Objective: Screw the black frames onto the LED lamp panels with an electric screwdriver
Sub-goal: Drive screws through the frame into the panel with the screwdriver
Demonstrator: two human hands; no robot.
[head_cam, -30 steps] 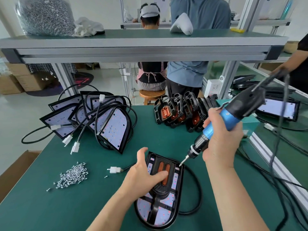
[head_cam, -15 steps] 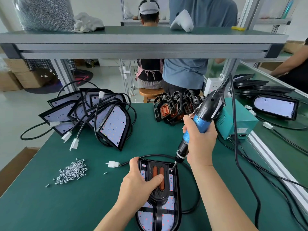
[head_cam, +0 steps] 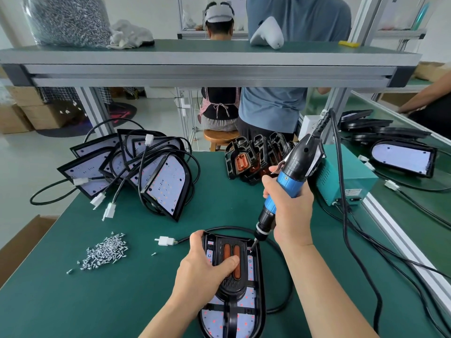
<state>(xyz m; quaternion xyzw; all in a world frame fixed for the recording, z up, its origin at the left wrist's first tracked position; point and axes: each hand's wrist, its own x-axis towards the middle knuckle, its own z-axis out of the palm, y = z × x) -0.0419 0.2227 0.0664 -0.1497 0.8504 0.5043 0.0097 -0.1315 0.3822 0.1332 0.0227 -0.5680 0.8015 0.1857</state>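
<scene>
An LED lamp panel (head_cam: 246, 320) lies flat at the front of the green table, with a black frame (head_cam: 240, 292) with two orange strips laid on it. My left hand (head_cam: 205, 272) grips the frame's far left part, thumb across the orange strips. My right hand (head_cam: 289, 213) grips the blue and black electric screwdriver (head_cam: 290, 179). Its bit touches the frame's far right corner. A heap of small silver screws (head_cam: 106, 251) lies to the left.
Bare LED panels with cables (head_cam: 151, 172) are piled at the back left, spare black frames (head_cam: 253, 157) at the back middle. A teal power box (head_cam: 346, 181) stands right; the screwdriver cord (head_cam: 346, 240) trails past it. An overhead shelf (head_cam: 210, 62) spans the bench. People stand behind.
My right hand swung the screwdriver from a slanted pose at the right to nearly upright, and its bit came down onto the frame's far right corner. My left hand kept holding the frame.
</scene>
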